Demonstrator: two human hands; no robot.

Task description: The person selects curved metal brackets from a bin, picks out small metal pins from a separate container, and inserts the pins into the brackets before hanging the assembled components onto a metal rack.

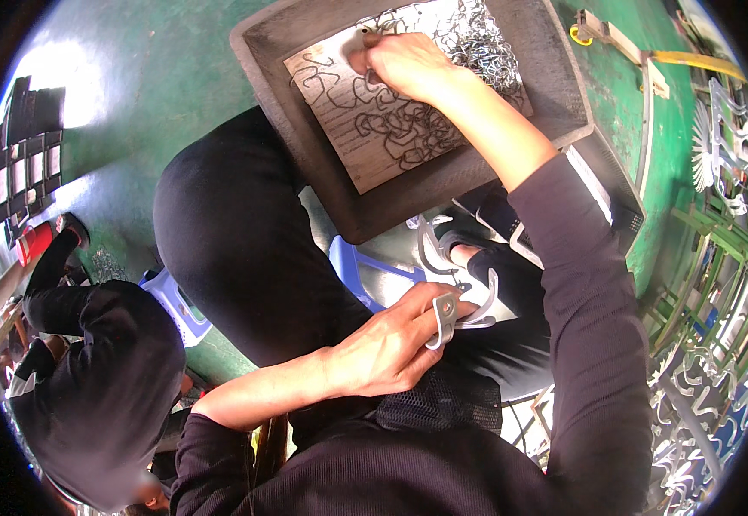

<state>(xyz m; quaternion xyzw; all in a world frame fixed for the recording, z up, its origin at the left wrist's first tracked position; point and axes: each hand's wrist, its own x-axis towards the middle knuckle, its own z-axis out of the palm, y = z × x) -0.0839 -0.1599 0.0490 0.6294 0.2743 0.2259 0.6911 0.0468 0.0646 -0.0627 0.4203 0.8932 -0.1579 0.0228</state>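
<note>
Looks mid-job: left hand (pixel 387 344), center, fingers pinching bracket (pixel 444 322); right hand (pixel 404 64), upper center, blurred, can't tell grip; many hooks (pixel 482 48) left.

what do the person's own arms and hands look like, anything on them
Both hands, left and right, are bare, with no gloves. The left sleeve and right sleeve are black, ending partway along the forearms. No watch shows on either wrist.

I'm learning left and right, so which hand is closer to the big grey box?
Right. The right hand is over the inside of the grey box; the left hand is outside, nearer the body, holding a curved metal piece.
</note>
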